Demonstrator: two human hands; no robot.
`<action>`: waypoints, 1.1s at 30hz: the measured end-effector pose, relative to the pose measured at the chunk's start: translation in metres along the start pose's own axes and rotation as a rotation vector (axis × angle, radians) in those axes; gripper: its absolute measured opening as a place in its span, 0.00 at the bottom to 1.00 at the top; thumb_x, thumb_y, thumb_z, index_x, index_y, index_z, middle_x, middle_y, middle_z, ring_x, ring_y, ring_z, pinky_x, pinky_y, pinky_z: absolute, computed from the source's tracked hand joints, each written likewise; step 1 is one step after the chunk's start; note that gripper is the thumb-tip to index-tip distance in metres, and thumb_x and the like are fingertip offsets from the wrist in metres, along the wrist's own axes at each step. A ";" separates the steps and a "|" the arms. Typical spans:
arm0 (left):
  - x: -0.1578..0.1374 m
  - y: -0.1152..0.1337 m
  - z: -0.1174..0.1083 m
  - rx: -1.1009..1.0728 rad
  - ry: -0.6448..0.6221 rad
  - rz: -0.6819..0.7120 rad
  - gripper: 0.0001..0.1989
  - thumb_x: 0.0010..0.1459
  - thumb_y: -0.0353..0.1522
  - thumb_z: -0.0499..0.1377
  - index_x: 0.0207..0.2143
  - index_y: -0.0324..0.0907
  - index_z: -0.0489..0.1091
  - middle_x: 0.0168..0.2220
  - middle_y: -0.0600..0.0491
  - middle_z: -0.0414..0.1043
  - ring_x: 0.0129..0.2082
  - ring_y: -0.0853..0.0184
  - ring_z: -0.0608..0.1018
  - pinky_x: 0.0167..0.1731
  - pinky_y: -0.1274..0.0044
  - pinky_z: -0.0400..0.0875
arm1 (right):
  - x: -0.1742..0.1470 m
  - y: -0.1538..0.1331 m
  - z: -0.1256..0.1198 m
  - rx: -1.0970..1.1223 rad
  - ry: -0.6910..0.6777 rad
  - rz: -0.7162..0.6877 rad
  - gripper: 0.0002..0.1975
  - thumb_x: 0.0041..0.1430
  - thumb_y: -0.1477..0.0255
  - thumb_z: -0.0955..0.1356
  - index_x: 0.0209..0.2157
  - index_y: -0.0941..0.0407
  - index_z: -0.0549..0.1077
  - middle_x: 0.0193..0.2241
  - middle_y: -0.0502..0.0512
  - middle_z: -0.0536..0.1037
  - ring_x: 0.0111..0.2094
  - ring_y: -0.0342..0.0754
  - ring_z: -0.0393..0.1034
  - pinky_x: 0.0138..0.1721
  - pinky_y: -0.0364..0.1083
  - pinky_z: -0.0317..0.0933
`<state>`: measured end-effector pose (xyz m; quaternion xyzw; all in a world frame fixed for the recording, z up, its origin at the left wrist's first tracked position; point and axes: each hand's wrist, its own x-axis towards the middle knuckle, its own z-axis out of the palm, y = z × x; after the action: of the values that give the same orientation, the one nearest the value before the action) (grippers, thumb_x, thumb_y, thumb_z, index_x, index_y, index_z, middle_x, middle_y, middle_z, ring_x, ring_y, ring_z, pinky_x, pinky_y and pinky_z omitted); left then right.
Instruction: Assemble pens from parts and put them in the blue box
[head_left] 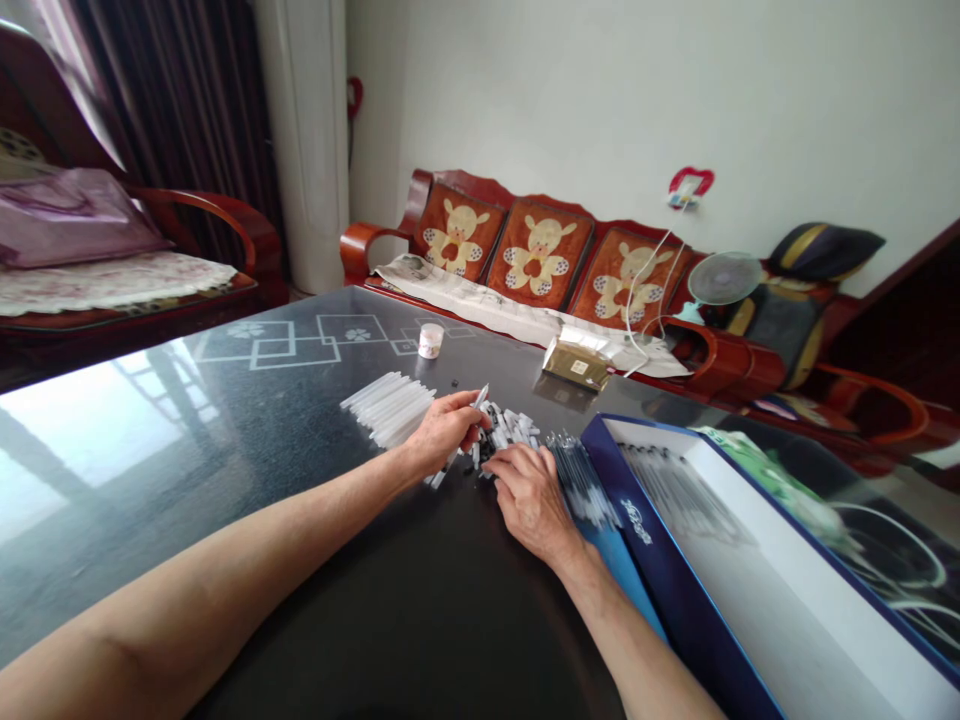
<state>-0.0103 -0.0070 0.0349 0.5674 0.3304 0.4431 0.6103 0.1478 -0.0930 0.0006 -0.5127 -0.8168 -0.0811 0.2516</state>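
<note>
My left hand (447,430) is closed round a white pen barrel (482,396), whose tip points up past the fingers. Beside it my right hand (529,492) reaches down to the near edge of a heap of small white and black pen parts (514,425). Its fingers are bent and drawn together; what they pinch, if anything, is hidden. Left of the heap lies a row of whitish translucent pen barrels (386,405). Just right of my right hand is a bundle of thin dark-tipped pen refills (574,465).
A long blue box (637,525) with a white inside stands at the right, holding more slim refills (675,480). Farther back on the dark glossy table (300,420) are a small white tub (430,341) and a tissue pack (577,362). Green plastic packaging (776,480) lies beyond the box.
</note>
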 end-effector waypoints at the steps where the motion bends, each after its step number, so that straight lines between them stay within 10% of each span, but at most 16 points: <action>1: -0.001 0.001 0.001 0.018 -0.012 0.005 0.04 0.49 0.30 0.54 0.28 0.40 0.67 0.22 0.58 0.68 0.15 0.78 0.61 0.15 0.82 0.53 | -0.001 0.001 0.000 -0.001 0.004 0.010 0.14 0.58 0.79 0.63 0.42 0.51 0.74 0.41 0.54 0.76 0.47 0.52 0.65 0.54 0.58 0.48; 11: -0.006 -0.001 0.004 0.117 -0.143 0.033 0.11 0.54 0.38 0.55 0.26 0.39 0.66 0.22 0.57 0.68 0.14 0.78 0.60 0.14 0.82 0.51 | -0.001 0.002 -0.001 0.012 0.005 0.043 0.08 0.60 0.76 0.64 0.37 0.53 0.73 0.39 0.54 0.75 0.46 0.52 0.66 0.54 0.58 0.49; 19: -0.004 -0.010 0.001 0.469 -0.231 0.133 0.14 0.57 0.37 0.53 0.32 0.38 0.73 0.19 0.57 0.67 0.19 0.74 0.65 0.22 0.81 0.59 | 0.001 0.017 0.007 0.340 0.483 0.372 0.10 0.62 0.69 0.62 0.42 0.56 0.71 0.38 0.59 0.76 0.39 0.51 0.71 0.41 0.49 0.65; 25: -0.008 -0.009 0.002 0.696 -0.320 0.191 0.18 0.57 0.34 0.52 0.46 0.40 0.74 0.21 0.57 0.70 0.21 0.72 0.69 0.24 0.82 0.62 | 0.001 0.024 0.009 0.798 0.427 0.671 0.13 0.57 0.64 0.66 0.38 0.56 0.76 0.36 0.54 0.78 0.34 0.47 0.71 0.36 0.46 0.66; 33: -0.010 -0.010 0.001 0.750 -0.355 0.281 0.16 0.57 0.32 0.52 0.43 0.39 0.75 0.22 0.56 0.72 0.23 0.72 0.70 0.26 0.82 0.63 | 0.001 0.022 0.012 0.919 0.434 0.676 0.13 0.55 0.63 0.68 0.39 0.54 0.75 0.33 0.53 0.77 0.33 0.46 0.69 0.37 0.46 0.64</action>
<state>-0.0114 -0.0160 0.0246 0.8566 0.2780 0.2667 0.3432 0.1631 -0.0779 -0.0118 -0.5546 -0.4902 0.2612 0.6196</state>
